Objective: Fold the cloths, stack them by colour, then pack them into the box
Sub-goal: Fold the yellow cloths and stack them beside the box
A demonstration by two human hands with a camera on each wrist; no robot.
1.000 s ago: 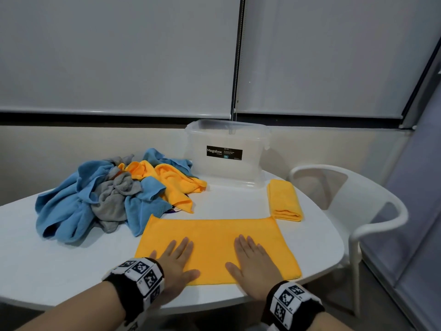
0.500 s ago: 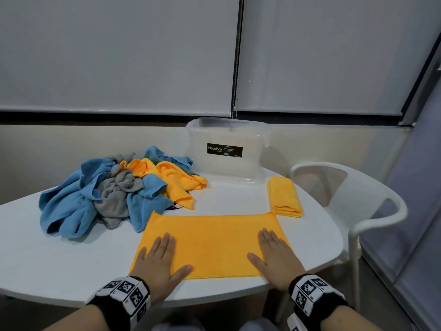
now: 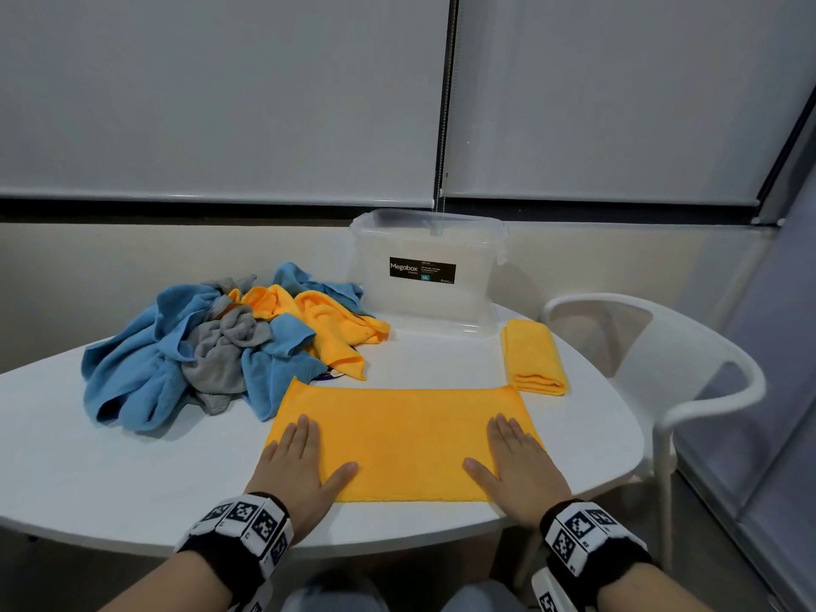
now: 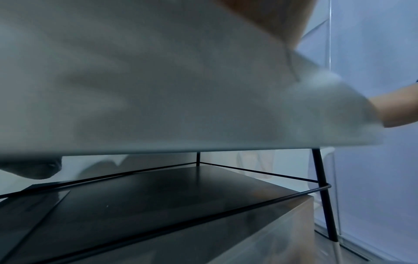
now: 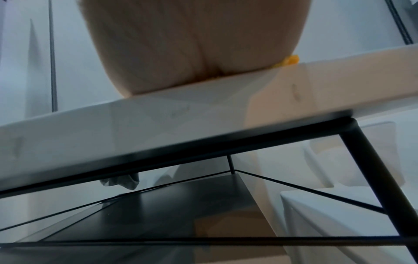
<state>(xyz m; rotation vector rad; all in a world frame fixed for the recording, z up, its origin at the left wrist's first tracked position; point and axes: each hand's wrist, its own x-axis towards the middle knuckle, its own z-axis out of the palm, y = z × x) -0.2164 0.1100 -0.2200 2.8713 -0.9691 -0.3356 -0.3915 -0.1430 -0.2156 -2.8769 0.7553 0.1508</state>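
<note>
An orange cloth, folded to a long rectangle, lies flat at the near edge of the white table. My left hand presses flat on its left end and my right hand presses flat on its right end, fingers straight. A folded orange cloth lies to the right of the clear plastic box at the back. A heap of blue, grey and orange cloths sits at the back left. In the right wrist view only my palm heel and a sliver of orange cloth show above the table edge.
A white plastic chair stands close to the table's right side. The wall with roller blinds rises right behind the box. Both wrist views look under the table at its black metal frame and a dark lower shelf.
Both hands have slid apart across the orange cloth, from near its middle out to its left and right ends, staying flat. The cloth lies smoother and the other cloths have not moved.
</note>
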